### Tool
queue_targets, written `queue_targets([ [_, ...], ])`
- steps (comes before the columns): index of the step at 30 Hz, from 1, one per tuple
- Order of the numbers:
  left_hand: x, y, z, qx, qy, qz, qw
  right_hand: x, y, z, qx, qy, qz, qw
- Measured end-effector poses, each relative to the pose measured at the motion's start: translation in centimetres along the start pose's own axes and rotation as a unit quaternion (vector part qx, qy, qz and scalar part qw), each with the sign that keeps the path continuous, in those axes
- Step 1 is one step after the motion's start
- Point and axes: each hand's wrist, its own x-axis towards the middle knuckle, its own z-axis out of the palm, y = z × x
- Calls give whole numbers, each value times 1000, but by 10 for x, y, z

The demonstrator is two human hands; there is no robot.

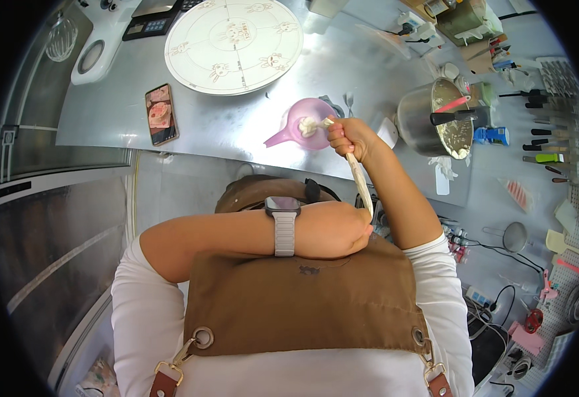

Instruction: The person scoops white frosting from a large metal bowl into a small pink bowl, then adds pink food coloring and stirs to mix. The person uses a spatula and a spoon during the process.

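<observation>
A long, twisted piping bag (359, 180), mostly flattened and smeared with cream inside, stretches between my two hands. My right hand (353, 139) is wrapped round it near its upper end, just right of a pink bowl (281, 136) with a pointed spout. White cream (307, 127) lies in that bowl, below the bag's end. My left forearm, with a watch (283, 206) on the wrist, crosses in front of my brown apron. At the bag's lower end my left hand (355, 231) is closed on it, its fingers partly hidden.
A round white turntable (236, 78) with rabbit drawings stands far left on the steel table. Nearer lies a phone (161, 115) with a pink cake on its screen. To the right stands a steel mixing bowl (414, 120) holding cream and spatulas. Tools hang on a pegboard (577, 198).
</observation>
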Motion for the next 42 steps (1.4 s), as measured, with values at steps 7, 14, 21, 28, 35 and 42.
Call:
queue_targets([
  [7, -4, 1, -2, -4, 7, 34, 999, 20, -8, 5, -16, -4, 7, 1000],
  [14, -8, 6, -4, 41, -11, 65, 997, 41, -14, 6, -65, 30, 1, 997],
  [21, -7, 13, -5, 68, -7, 95, 993, 26, -26, 13, -153, 52, -42, 986],
  [28, -9, 11, -4, 117, 0, 151, 982, 6, -35, 31, -353, 68, -4, 933],
  [35, -12, 11, -10, 119, -6, 188, 975, -2, -35, 29, -422, 109, -16, 900],
  [42, -15, 26, -19, 182, -16, 212, 960, 1, -28, 9, -467, 23, -58, 882],
])
